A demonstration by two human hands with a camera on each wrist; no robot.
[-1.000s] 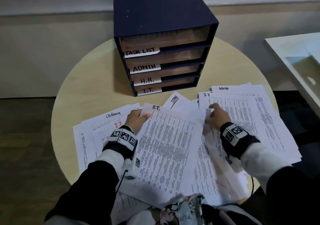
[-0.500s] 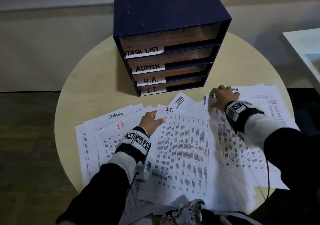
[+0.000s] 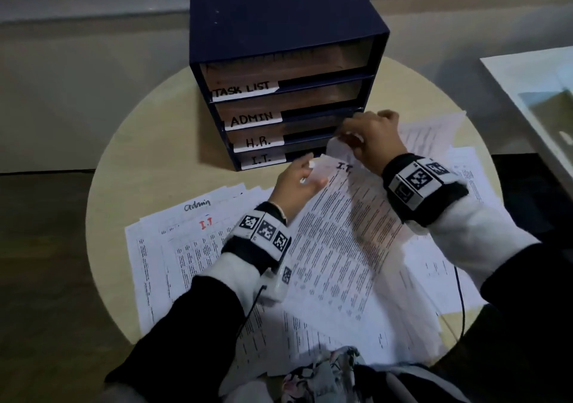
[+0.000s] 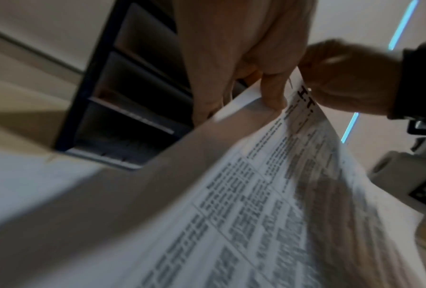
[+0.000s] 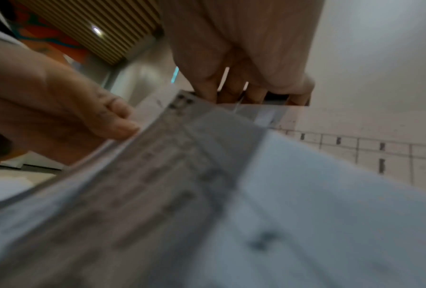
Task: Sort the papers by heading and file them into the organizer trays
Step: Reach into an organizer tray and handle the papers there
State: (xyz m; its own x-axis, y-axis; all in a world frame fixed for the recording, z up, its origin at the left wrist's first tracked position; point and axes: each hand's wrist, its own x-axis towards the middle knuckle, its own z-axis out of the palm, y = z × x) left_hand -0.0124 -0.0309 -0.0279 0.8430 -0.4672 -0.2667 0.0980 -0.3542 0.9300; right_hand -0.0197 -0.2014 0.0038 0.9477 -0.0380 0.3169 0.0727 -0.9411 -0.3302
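A printed sheet headed "I.T." (image 3: pixel 335 241) is lifted at its top edge, in front of the dark blue organizer (image 3: pixel 279 70). My left hand (image 3: pixel 297 182) pinches its top left corner, and its thumb (image 4: pixel 272 93) lies on the paper (image 4: pixel 256 214). My right hand (image 3: pixel 372 139) grips the top right edge of the sheet, fingers curled over it (image 5: pixel 231 91). The organizer's trays read TASK LIST, ADMIN, H.R. and, lowest, I.T. (image 3: pixel 263 159). More sheets lie spread on the round table (image 3: pixel 148 154), among them one headed "Admin" (image 3: pixel 197 205) and one with a red "I.T." (image 3: pixel 206 224).
Papers cover the table's near half and its right side (image 3: pixel 434 136). A white surface (image 3: pixel 533 92) stands to the right of the table. Bare tabletop shows left of the organizer. Patterned cloth (image 3: pixel 319 374) lies at the near edge.
Both hands have moved toward the organizer and lifted the "I.T." sheet's top edge off the pile. The right hand left the right-hand papers and took hold of this sheet.
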